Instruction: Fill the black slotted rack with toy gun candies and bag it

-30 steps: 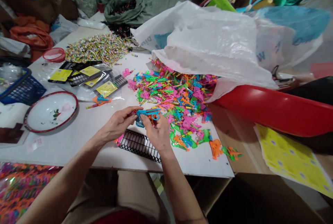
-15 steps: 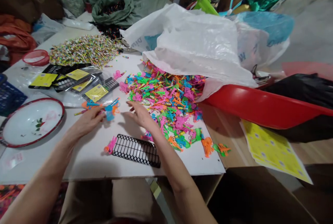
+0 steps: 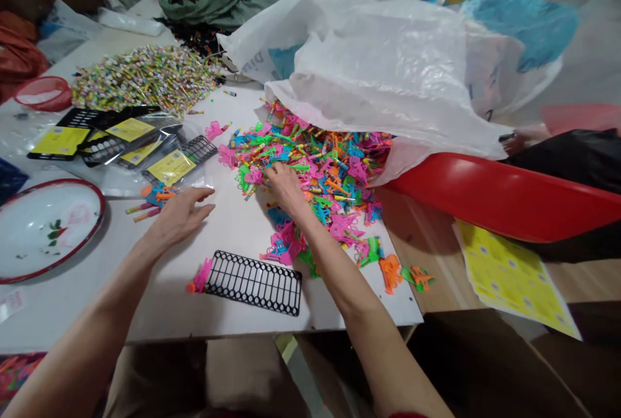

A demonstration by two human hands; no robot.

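Observation:
My left hand (image 3: 178, 217) is open above the white tabletop, thumb and fingers stretched to the right with nothing between them. Just behind it lie blue and orange plastic pieces (image 3: 158, 194) with striped sticks. My right hand (image 3: 287, 190) reaches into the heap of small bright plastic pieces (image 3: 347, 169), its fingers bent down beside a pink piece (image 3: 254, 175). Whatever is under those fingertips is hidden. In front of both hands lies a black plastic grid rack (image 3: 255, 283), with pink pieces (image 3: 201, 275) at its left end.
An enamel basin (image 3: 29, 230) stands at left, below bagged black racks with yellow cards (image 3: 169, 167). Behind them are a mound of tiny striped sticks (image 3: 145, 75) and a red basket (image 3: 43, 94). A white plastic sack (image 3: 378, 62) and red tub (image 3: 504, 195) flank the heap.
My left hand has let go of the blue and orange pieces, which now lie on the table at left. My right hand has moved forward and right into the heap. The view has shifted slightly.

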